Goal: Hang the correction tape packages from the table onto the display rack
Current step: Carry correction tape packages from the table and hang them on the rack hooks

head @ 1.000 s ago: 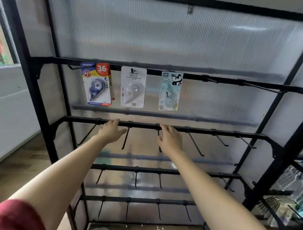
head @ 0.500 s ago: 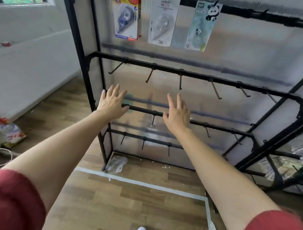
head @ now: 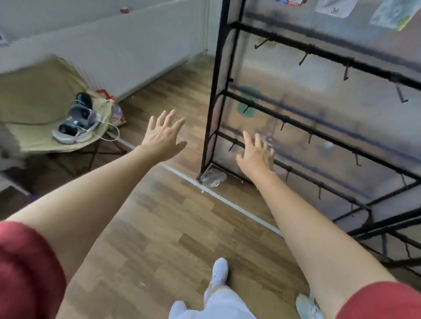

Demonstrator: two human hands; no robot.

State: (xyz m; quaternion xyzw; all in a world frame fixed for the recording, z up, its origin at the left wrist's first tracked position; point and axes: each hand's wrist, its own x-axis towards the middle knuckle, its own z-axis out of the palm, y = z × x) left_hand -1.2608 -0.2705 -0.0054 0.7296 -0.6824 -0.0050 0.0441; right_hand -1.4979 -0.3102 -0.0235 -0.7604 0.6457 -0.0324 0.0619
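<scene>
Red short sleeves (head: 27, 268), bare forearms. What are the hands doing?
— Both are released and grasp nothing. The left hand (head: 163, 134) hangs palm down over the floor with its fingers spread, clear of the rack. The right hand (head: 256, 154), at its three o'clock, has its fingers straight and close together in front of the lowest rail. It is blurred, so I cannot tell whether it touches the rail.

Which rack?
— The black metal display rack (head: 214, 91) with hooked rails and a ribbed translucent back panel. It runs from twelve to four o'clock of the right hand.

And the correction tape packages?
— Three hang in a row on the rack at one o'clock, cut off by the top edge: a red-and-blue card (head: 289, 2), a white card printed 36 (head: 333, 6) and a pale green one (head: 391, 13).

What is underfoot?
— Brown wood-plank laminate floor (head: 159, 227), crossed by a white tape line (head: 227, 200) passing just beside the rack's foot. A crumpled clear plastic bag (head: 213, 176) lies at that foot. At six o'clock there are white shoes (head: 219, 271) and pale trousers.

And the room?
— At nine o'clock of the left hand stands a khaki fabric folding cot (head: 41, 91) carrying a grey headset with a white cable (head: 77, 123). A white wall (head: 114, 50) runs behind it.
</scene>
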